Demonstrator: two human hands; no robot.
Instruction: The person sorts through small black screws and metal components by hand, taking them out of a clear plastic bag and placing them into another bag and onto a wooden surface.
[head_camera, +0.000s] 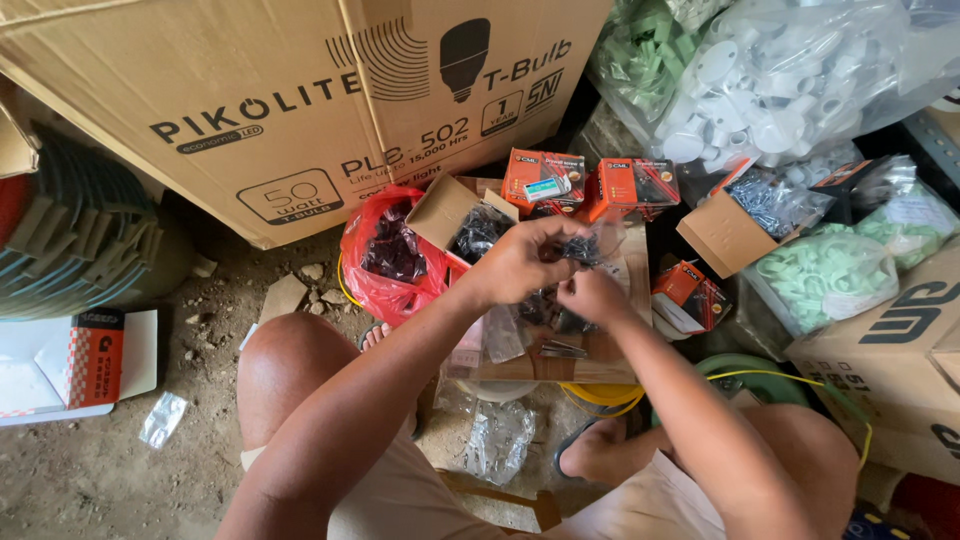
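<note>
My left hand (522, 262) is closed around a bunch of small dark screws (578, 247), held above a wooden board (600, 350). My right hand (592, 295) sits just below and to the right, fingers pinched on a small clear plastic bag (608, 240) that holds some of the screws. More dark screws lie in a pile (545, 310) on the board under both hands. An open cardboard box of dark screws (478, 230) stands right behind my left hand.
A red plastic bag (385, 260) of dark pieces sits left of the box. Orange screw boxes (640, 185) stand behind, one more (690, 298) to the right. A large cardboard carton (300, 100) fills the back. Bags of white (780, 80) and green fittings (825, 275) are at right.
</note>
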